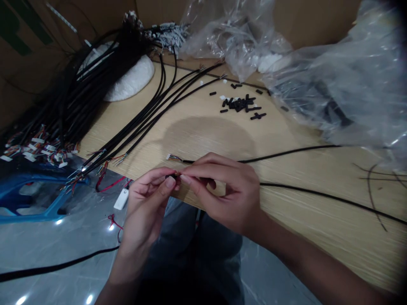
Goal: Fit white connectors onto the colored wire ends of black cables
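The left hand (146, 207) and right hand (222, 190) pinch a small black tube (173, 176) between their fingertips beside a black cable (286, 154), where a close, steady grip suits so small a piece.

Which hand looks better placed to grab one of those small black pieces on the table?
Probably the right hand: it sits over the wooden table, nearer the small black pieces than the left hand at the table's edge. Both hands are pinching the black cable, though.
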